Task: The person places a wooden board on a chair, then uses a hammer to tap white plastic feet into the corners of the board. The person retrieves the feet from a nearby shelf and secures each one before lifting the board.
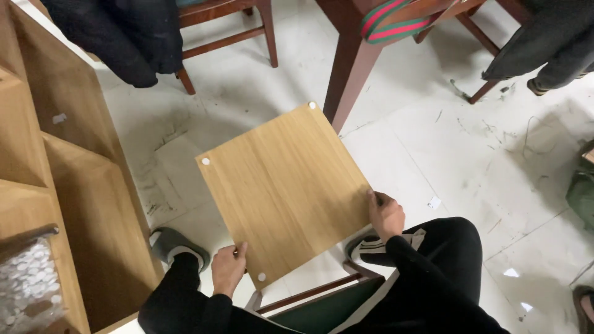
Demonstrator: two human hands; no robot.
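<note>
- Underfoot, a pale tiled floor (433,142), glossy but scuffed with grey streaks, dust and small scraps of white paper.
- Centre view: a square light-oak laminate board (286,192) with fine straight grain, held tilted like a diamond just above the floor, in front of the person's knees.
- Small round white stickers (205,161) sit near three of its corners: one at the top, one at the left, one at the bottom.
- Left hand (228,267) grips the lower left edge, fingers curled under the board and thumb on top, clamped on it.
- Right hand (386,214) pinches the right corner, fingers closed on the board's edge.
- Both arms wear black sleeves; black trousers with white stripes (433,260) cover the bent right knee.
- A grey slipper (176,246) shows on the floor by the left hand.
- At the left stands a large open wooden cabinet in matching oak laminate (74,185), smooth inside, with a small white tag on its panel.
- A clear bag of small white round pieces (28,287) lies at the lower left corner.
- Dark reddish wooden chair legs (349,68) rise at the top, with dark coats draped over them and a red and green striped strap (396,21).
</note>
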